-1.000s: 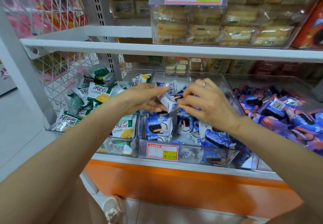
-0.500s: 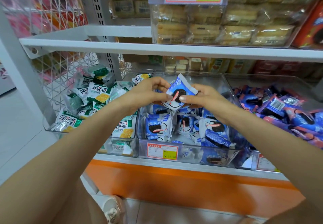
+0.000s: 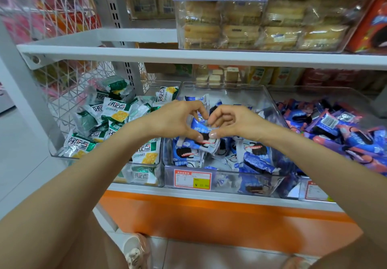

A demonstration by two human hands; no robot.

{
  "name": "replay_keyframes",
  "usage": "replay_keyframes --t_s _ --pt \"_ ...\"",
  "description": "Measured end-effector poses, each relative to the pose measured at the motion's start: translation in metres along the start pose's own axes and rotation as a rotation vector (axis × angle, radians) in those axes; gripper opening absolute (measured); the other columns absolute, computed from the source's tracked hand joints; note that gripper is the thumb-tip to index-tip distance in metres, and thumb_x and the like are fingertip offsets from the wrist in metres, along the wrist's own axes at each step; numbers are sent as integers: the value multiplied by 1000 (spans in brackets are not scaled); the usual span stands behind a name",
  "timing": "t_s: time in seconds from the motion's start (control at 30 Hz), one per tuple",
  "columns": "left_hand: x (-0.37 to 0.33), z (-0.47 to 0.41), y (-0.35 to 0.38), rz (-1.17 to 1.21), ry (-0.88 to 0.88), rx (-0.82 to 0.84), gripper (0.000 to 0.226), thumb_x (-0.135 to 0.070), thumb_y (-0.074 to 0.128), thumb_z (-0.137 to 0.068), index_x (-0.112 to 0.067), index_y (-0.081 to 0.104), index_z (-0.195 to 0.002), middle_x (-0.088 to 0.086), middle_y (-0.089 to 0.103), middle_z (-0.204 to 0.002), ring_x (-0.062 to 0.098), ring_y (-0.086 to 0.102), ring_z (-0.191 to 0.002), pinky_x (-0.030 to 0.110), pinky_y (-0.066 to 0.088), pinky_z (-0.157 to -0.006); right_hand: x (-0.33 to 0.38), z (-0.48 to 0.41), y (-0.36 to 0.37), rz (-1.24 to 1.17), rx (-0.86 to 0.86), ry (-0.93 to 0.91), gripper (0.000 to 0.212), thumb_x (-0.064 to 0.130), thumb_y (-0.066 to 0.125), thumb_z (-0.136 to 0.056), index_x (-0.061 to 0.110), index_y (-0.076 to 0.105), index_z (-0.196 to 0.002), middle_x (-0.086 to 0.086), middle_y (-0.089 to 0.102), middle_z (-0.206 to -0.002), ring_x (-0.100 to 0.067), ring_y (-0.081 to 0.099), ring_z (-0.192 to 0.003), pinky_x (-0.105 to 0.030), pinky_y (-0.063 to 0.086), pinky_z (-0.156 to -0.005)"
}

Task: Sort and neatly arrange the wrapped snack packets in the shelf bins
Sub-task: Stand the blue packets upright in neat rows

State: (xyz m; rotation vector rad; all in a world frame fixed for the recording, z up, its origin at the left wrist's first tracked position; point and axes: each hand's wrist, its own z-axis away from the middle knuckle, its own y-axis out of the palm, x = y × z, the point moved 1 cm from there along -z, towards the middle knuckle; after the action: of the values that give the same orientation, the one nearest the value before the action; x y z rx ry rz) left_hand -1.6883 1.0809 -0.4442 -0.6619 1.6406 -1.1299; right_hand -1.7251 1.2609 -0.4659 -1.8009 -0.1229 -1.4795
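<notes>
As left hand and right hand pinch the blue packet, the middle bin has room behind.

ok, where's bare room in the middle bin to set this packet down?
Bare strip at the back of the middle bin, behind the blue packets; the back of the right bin looks bare too. The middle front is crowded, and green packets heap the left bin.
</notes>
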Motion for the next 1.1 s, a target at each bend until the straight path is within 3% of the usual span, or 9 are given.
replay_keyframes --t_s 0.1,0.2,0.37,0.53,0.63,0.83,0.9,1.0,1.1 --pt "3 8 -5 -152 10 137 31 -32 76 -75 -30 59 -102 -10 63 -105 17 57 -98 32 41 -86 -7 2 -7 160 82 79 21 17 78 -74 16 65 -91 -4 70 -87 -10 64 -76 -27 49 -82" --pt "6 12 2 -359 36 235 33 -39 72 -78 -29 58 -105 -14 61 -108 14 56 -100 30 39 -87 -20 4 -2 542 241 138 20 35 77 -74 21 72 -87 5 72 -81 -12 67 -78 -34 50 -78" --pt "9 6 17 -578 76 271 35 -46 67 -79 -26 55 -104 -3 55 -101 12 37 -85 29 21 -80 -30 1 23 974 332 69 25 49 67 -78 25 70 -82 9 69 -82 -10 56 -78 -34 22 -90" --pt "12 6 16 -500 104 250 31 -43 71 -77 -24 54 -95 -2 56 -99 9 40 -85 30 26 -95 -33 -4 28 947 352 83 9 31 69 -81 23 72 -84 10 68 -82 -10 51 -80 -30 28 -90" --pt "12 5 17 -541 121 237 30 -45 70 -76 -26 52 -91 -6 52 -95 12 44 -94 28 23 -87 -28 -5 23 866 280 106 6 21 71 -80 20 74 -85 19 57 -65 -5 50 -76 -23 30 -86" --pt "8 1 27 -865 209 204 26 -44 65 -80 -23 51 -86 -5 54 -104 14 40 -111 30 17 -79 -19 -3 9 761 216 163 6 18 73 -80 19 72 -75 19 57 -65 -2 53 -72 -20 37 -77" --pt "9 -1 30 -928 165 256 31 -48 66 -79 -20 55 -87 -4 58 -101 16 43 -109 32 18 -79 -19 -2 2 674 214 204 23 15 73 -80 23 64 -61 19 58 -63 -7 58 -72 -27 48 -75" --pt "11 1 30 -863 85 324 33 -49 69 -76 -20 59 -88 -4 63 -91 16 52 -98 33 17 -79 -20 2 -6 548 238 233 24 12 72 -81 21 65 -60 14 63 -60 -14 60 -71 -39 54 -78" --pt "14 3 24 -703 60 281 30 -51 68 -75 -27 52 -83 -9 61 -84 13 54 -94 30 16 -76 -20 5 -14 499 208 219 24 13 71 -82 22 64 -60 13 60 -53 -5 53 -56 -21 46 -57"
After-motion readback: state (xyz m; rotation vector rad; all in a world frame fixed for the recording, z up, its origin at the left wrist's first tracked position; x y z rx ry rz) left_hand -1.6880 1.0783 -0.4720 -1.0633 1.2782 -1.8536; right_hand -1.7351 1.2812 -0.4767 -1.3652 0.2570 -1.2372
